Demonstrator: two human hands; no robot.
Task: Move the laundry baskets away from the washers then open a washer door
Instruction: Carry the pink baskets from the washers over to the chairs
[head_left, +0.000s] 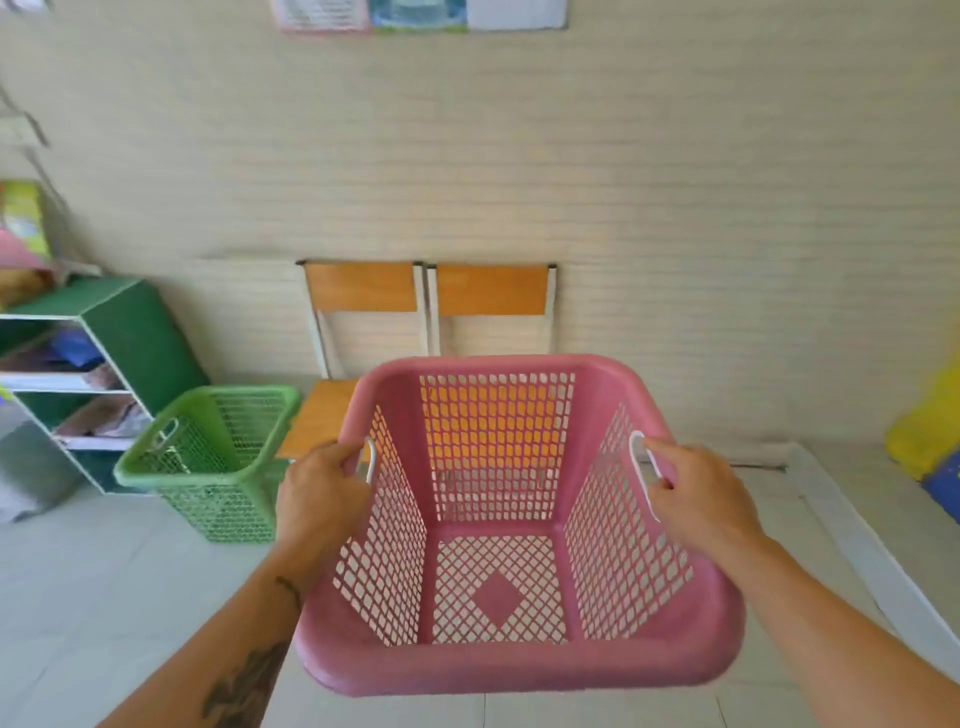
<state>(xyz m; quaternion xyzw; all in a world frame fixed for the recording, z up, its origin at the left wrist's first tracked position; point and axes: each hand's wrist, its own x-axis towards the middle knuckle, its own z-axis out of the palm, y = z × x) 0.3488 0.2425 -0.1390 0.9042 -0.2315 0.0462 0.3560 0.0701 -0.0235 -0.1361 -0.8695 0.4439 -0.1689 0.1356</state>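
An empty pink laundry basket (498, 670) with lattice walls hangs in front of me, held above the floor. My left hand (317, 499) grips its left handle slot and my right hand (701, 493) grips the right one. A green laundry basket (208, 467) stands on the tiled floor to the left, beside a chair. No washer is in view.
Two wooden chairs (363, 291) stand against the beige wall straight ahead, partly behind the pink basket. A green shelf unit (130, 332) with folded cloth sits at the left. Yellow and blue objects (930, 431) lie at the right edge, near a white floor strip (857, 545).
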